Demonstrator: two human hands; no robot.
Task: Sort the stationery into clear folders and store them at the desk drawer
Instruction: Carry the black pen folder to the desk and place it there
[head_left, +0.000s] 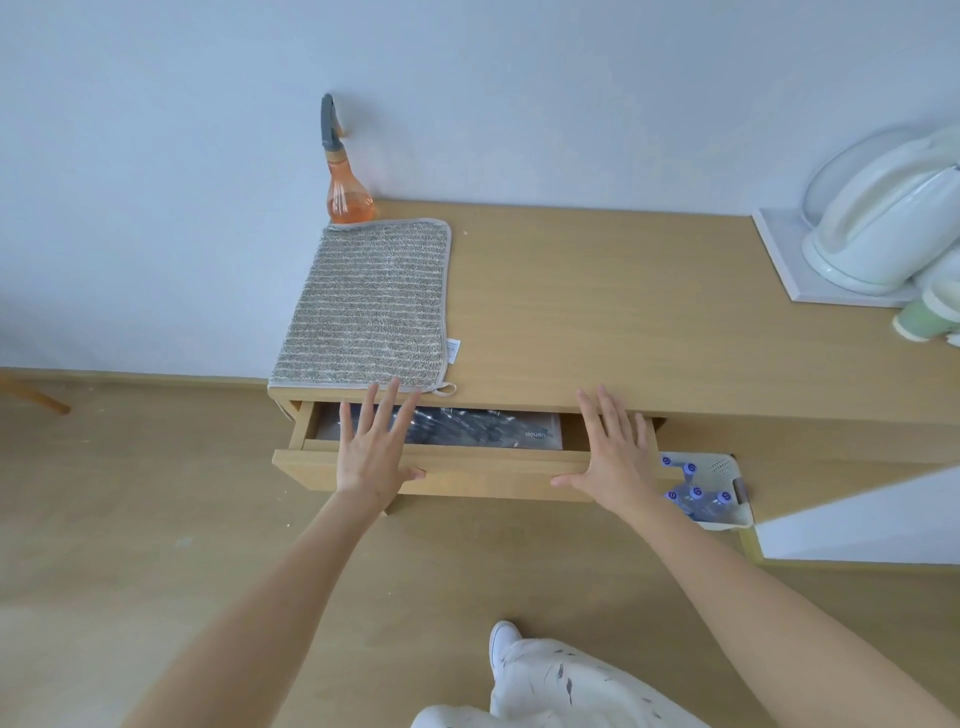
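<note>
The wooden desk drawer (483, 473) stands partly open below the desk top (597, 312). Inside it lies a clear folder (478, 426) with dark stationery showing through the plastic. My left hand (376, 447) lies flat with straight fingers against the drawer's front on the left side. My right hand (610, 447) presses the same front panel on the right, fingers spread and straight. Neither hand holds anything. My left hand's fingers cover part of the folder.
A grey striped cloth mat (363, 306) covers the desk's left end, with an orange spray bottle (345, 192) behind it. White dishes (883, 234) sit at the far right. A white basket of bottles (711, 493) stands on the floor under the desk. My knee and shoe (519, 670) are below.
</note>
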